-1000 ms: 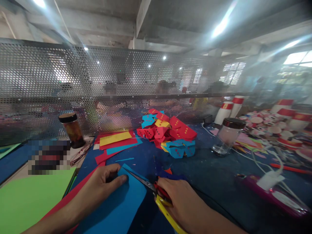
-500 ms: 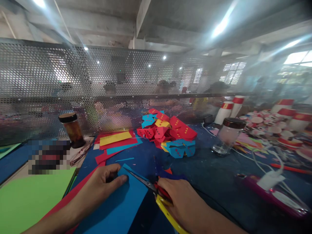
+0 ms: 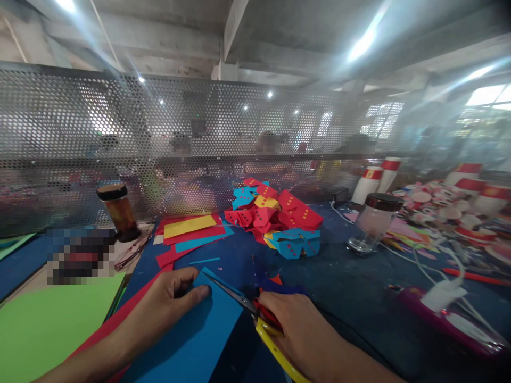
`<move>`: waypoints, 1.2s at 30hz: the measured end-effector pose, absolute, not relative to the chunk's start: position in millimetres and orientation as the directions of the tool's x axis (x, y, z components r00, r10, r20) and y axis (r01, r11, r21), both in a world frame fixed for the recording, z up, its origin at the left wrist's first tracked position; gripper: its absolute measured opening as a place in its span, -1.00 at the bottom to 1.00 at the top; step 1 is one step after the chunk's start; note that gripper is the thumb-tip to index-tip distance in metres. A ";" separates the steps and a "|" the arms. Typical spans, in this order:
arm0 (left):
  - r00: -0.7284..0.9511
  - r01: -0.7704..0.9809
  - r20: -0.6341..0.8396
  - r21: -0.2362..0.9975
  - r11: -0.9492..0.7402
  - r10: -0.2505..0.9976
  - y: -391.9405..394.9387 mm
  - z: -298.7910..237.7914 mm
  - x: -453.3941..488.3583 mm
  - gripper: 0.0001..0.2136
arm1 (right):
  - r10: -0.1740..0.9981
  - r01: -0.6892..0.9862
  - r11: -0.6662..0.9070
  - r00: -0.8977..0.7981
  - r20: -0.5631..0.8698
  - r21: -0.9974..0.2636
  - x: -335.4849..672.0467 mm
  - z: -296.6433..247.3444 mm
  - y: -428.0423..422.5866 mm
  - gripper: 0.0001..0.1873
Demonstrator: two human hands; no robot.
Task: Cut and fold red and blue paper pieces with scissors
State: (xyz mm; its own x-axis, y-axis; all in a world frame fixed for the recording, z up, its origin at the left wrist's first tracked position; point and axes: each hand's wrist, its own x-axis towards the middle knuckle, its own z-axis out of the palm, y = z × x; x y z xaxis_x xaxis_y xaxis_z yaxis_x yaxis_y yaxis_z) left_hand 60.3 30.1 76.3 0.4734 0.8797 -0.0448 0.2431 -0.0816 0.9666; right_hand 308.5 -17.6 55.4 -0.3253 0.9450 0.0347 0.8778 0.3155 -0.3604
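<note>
My left hand (image 3: 179, 298) pinches the upper left edge of a blue sheet of paper (image 3: 199, 332) between thumb and fingers. Yellow-handled scissors (image 3: 275, 348) are in my right hand (image 3: 293, 322), its fingers wrapped round the handles. Their blades lie along the top edge of the blue sheet, tips close to my left thumb, with a narrow strip beside them. A thin blue offcut (image 3: 204, 261) rests on the table just beyond. Red paper (image 3: 120, 308) shows under my left forearm.
Folded dotted red, blue and yellow paper shapes (image 3: 275, 213) are heaped ahead. Stacked coloured strips (image 3: 189, 226) lie left of them, near a dark-lidded jar (image 3: 117, 213). A glass jar (image 3: 373, 223), a purple power strip (image 3: 447, 319) with white cables and paper cups (image 3: 389, 173) occupy the right. A perforated metal screen (image 3: 215, 122) stands behind.
Almost nothing differs. Both hands, the scissors and the blue sheet keep the same place, with only a very slight shift of the whole view.
</note>
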 end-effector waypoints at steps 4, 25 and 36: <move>0.471 0.242 -0.056 0.968 -0.068 0.880 31.0 74.2 59.9 -0.67 | 0.943 0.876 0.321 -0.330 0.037 -0.361 309.6 54.1 -16.5 -0.96; 0.476 0.234 -0.058 0.970 -0.063 0.877 30.7 73.0 59.3 -0.70 | 0.945 0.885 0.316 -0.324 0.036 -0.342 308.2 55.3 -15.2 -0.94; 0.493 0.253 -0.056 0.964 -0.081 0.868 35.3 67.0 57.5 -0.63 | 0.949 0.886 0.295 -0.316 0.000 -0.357 307.4 58.8 -15.4 -0.91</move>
